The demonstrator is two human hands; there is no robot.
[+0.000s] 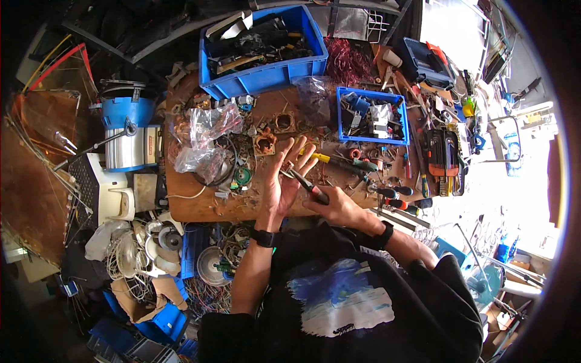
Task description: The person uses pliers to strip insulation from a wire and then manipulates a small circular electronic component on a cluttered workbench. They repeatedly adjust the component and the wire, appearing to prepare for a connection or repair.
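My left hand is raised palm up at the front of the wooden bench, a small metal part held at its thumb and fingers. My right hand is closed on pliers with red and dark handles, their jaws at that part. Behind my hands lie a square brown part, a yellow-handled tool and scattered small scraps.
A large blue crate, a smaller blue tray, crumpled plastic bags and a hex-key set crowd the bench. A blue-and-steel machine stands left. Cable coils and boxes fill the space below left.
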